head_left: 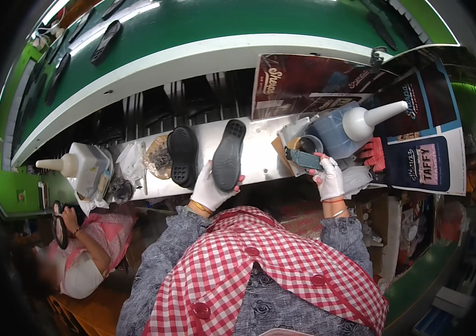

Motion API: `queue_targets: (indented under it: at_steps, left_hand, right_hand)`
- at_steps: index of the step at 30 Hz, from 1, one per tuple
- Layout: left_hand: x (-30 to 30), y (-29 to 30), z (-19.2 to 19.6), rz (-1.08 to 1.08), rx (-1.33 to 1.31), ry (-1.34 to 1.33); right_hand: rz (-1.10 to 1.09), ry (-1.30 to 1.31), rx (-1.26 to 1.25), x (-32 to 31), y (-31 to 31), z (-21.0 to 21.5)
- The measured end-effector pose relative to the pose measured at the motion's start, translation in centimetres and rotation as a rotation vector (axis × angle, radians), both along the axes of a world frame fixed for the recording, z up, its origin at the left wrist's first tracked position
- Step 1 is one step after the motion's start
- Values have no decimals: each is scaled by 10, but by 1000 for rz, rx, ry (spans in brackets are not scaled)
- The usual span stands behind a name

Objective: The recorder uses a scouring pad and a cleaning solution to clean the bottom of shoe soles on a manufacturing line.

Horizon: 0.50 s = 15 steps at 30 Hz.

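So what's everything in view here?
Ledge: 1, silver, centre
Grey sole: 1, grey, left hand
Textured piece: 1, teal, right hand
Black sole: 1+, black, ledge
White bottle: 1, white, left
Bluish bottle: 1, bluish, right
Red object: 1, red, right
Green surface: 1, green, top
Loose soles: several, dark, green surface
Boards: 2+, maroon, blue, right
Another person: 1, pink, white, left
Sandal: 1, dark, that person's hand
Apron: 1, red, white, bottom
Own hands: 2, white gloves, centre
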<state>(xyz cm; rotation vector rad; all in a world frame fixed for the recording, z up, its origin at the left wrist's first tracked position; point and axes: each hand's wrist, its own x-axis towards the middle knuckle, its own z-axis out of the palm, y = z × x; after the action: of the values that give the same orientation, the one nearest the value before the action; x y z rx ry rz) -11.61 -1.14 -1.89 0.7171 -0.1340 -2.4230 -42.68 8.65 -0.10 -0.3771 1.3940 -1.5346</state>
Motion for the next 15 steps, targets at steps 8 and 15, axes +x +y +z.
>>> queue_targets:
  at_steps: [8,15]
  left_hand:
    - [-4,10,75,96,-149,130]
    - [6,19,92,132,-274,169]
  right_hand:
    - [240,71,-246,120,-38,115]
    - [319,108,-321,145,-43,129]
